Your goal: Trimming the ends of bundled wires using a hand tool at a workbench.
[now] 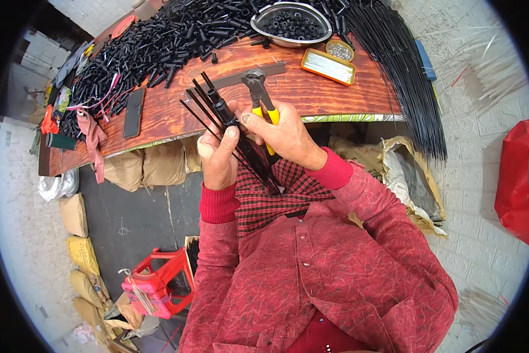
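Note:
My left hand is closed around a bundle of thin black rods, which slants from my lap up past the fingers. At its upper end stands a black tubular piece, gripped near the thumb. My right hand is wrapped round the yellow handles of a pair of end-cutting pincers. The pincers' dark jaws point up, to the right of the tubular piece and apart from it. Fingers partly hide where the rods and the tubular piece meet.
On the wooden table lie a large heap of black tubular parts, a metal bowl of small black rings, a tin of white sticks, a small round tin, a phone and long black rods. A red stool stands lower left.

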Demonstrator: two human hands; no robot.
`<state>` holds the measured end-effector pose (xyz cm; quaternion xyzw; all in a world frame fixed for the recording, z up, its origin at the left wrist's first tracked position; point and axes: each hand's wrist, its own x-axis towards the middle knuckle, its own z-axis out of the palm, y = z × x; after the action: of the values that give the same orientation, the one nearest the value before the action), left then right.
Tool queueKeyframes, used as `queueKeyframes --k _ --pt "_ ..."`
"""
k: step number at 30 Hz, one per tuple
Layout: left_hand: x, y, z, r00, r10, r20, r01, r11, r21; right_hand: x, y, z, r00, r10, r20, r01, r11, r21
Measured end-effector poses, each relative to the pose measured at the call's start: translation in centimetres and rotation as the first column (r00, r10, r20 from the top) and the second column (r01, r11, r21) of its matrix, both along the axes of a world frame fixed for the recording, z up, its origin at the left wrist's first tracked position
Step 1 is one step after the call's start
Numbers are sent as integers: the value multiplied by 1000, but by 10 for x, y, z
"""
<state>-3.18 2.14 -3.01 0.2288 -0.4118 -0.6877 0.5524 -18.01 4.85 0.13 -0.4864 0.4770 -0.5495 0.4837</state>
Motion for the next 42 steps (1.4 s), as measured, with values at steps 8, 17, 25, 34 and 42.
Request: queueKeyframes --k 8,17,25,34,42 --pt "-1 3 5 999 -30 -19 29 1000 -8 0 2 2 1000 6 4 -6 1000 2" --pt "-10 10 0 985 143 92 -135 987 -89 9 -5 -7 780 -472 -411 170 791 -587" --pt "-5 6 -1 999 30 23 -29 999 -33 -16 1 7 976 184 118 -195 977 88" --pt "-4 1 -2 994 36 104 -23 993 -120 -64 10 25 746 608 -271 -502 781 370" --pt "-10 5 -1 998 25 49 -21 997 -71 -70 -4 31 706 672 -225 -541 716 441"
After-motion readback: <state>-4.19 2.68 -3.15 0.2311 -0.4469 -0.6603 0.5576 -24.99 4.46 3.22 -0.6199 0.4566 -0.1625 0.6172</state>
